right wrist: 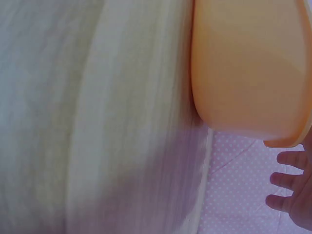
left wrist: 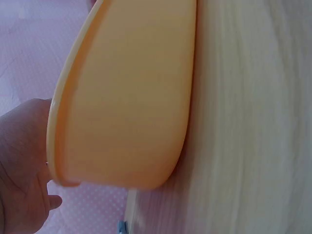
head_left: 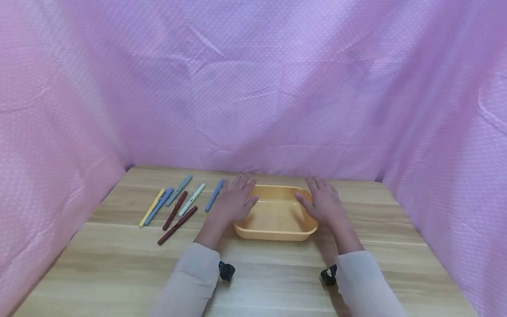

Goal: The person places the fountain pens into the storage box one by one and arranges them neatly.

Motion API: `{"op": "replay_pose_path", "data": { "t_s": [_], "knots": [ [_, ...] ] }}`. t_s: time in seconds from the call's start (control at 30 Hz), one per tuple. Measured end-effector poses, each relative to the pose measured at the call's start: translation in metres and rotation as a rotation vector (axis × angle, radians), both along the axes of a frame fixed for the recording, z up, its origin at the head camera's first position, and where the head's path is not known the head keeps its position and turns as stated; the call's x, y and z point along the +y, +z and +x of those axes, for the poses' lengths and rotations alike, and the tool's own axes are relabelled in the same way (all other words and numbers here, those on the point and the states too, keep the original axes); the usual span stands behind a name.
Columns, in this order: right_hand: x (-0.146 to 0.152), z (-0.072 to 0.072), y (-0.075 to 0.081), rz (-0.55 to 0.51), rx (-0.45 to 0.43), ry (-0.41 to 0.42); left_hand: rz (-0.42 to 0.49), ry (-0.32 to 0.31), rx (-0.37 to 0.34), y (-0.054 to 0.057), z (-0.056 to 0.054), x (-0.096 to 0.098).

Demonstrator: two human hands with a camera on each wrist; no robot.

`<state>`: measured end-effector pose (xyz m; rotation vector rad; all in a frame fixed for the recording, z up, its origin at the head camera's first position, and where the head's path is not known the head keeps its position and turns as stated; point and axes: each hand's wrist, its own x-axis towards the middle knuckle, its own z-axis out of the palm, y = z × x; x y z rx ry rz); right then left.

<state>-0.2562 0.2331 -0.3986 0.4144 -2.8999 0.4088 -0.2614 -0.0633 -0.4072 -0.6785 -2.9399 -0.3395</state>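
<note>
In the head view an orange tray [head_left: 273,235] sits on the bench [head_left: 277,281], with the left hand [head_left: 234,201] at its nine o'clock and the right hand [head_left: 325,203] at its three. Both hands have straight, parted fingers, each thumb reaching in over the tray's edge. A blue pen [head_left: 214,196] lies just beside the left hand; farther out towards nine lie a pale green pen [head_left: 192,200], two dark red pens [head_left: 178,225], a teal pen [head_left: 179,191], a second blue pen [head_left: 159,207] and a yellow pen [head_left: 152,208]. In the left wrist view the tray fills twelve o'clock, hiding part of the left hand at eight. In the right wrist view it stands at one o'clock, the right hand's fingers apart at four.
</note>
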Motion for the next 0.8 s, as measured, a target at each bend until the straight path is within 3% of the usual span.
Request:
{"op": "replay_pose_path", "data": {
  "t_s": [0.4,0.8],
  "knots": [
    [0.002,-0.005,-0.005,-0.189,-0.034,0.013,0.059,0.060,-0.022,0.005,-0.012,-0.049],
    [0.010,-0.003,-0.015,-0.332,-0.061,0.009,0.050,0.145,-0.054,0.008,-0.011,-0.107]
  ]
}}
